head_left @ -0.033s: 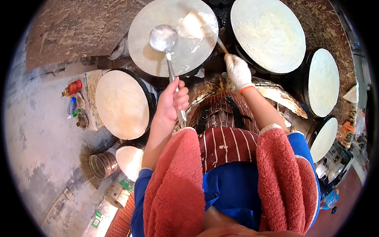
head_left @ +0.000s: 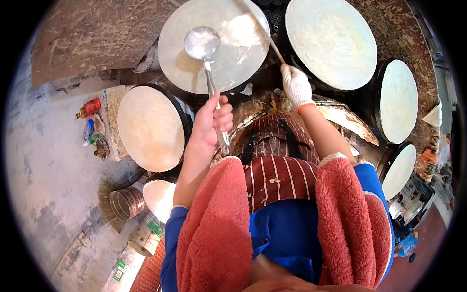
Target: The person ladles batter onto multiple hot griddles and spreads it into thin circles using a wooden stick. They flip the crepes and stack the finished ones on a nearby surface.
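My left hand [head_left: 212, 119] is closed round the handle of a metal ladle [head_left: 202, 44], whose round bowl is over the pale round griddle top [head_left: 233, 70] at upper middle. A patch of white, wet-looking batter [head_left: 239, 30] lies there. My right hand [head_left: 296, 86], in a white glove, grips a thin wooden stick [head_left: 275, 51] that slants up across that griddle's right side to the top edge, its far part blurred. Right of it sits a second large coated round top [head_left: 330, 41] in a black rim.
More coated round tops stand at left [head_left: 148, 126], far right [head_left: 398, 100] and lower right [head_left: 399, 173]. A brown board [head_left: 92, 31] is at upper left. Bottles [head_left: 90, 108], a straw brush [head_left: 107, 199] and a metal bucket [head_left: 121, 203] are on the left.
My right hand has shifted slightly up and right, and the stick now reaches further toward the top edge across the batter. My left hand and ladle have hardly moved.
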